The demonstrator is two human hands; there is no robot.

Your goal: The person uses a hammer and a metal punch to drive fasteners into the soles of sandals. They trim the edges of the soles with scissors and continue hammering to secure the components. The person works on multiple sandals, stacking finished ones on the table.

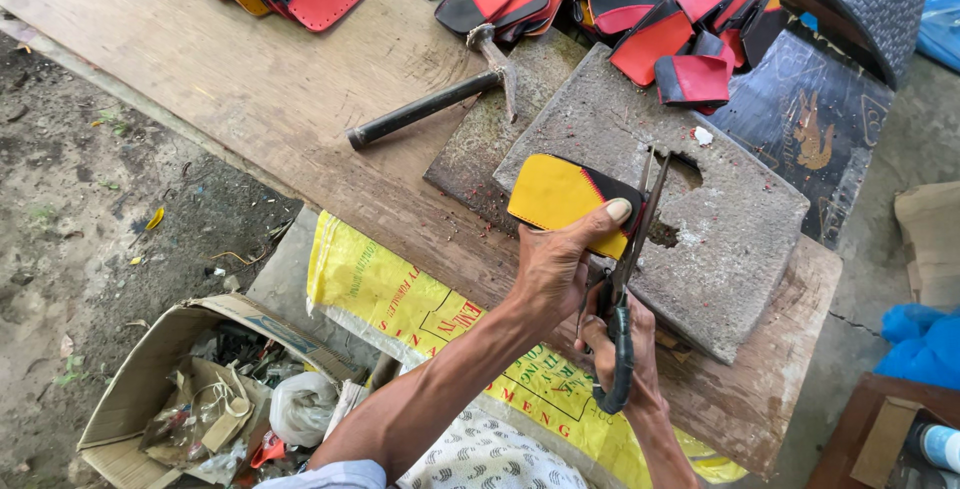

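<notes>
Our left hand (550, 269) pins the yellow-and-black leather piece (572, 204) on the stone slab (720, 249), right hand (625, 359) gripping scissors (630, 279) at its right edge, so we'd guess one slip nicks that thumb.

Daylight falls on a worn wooden plank bench (230, 79) above a dirt floor (70, 219) strewn with scraps.

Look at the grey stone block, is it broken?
Yes. The grey stone block has a ragged hole near its middle, beside the scissors in the right hand. Red scraps dot the wooden plank around it.
</notes>
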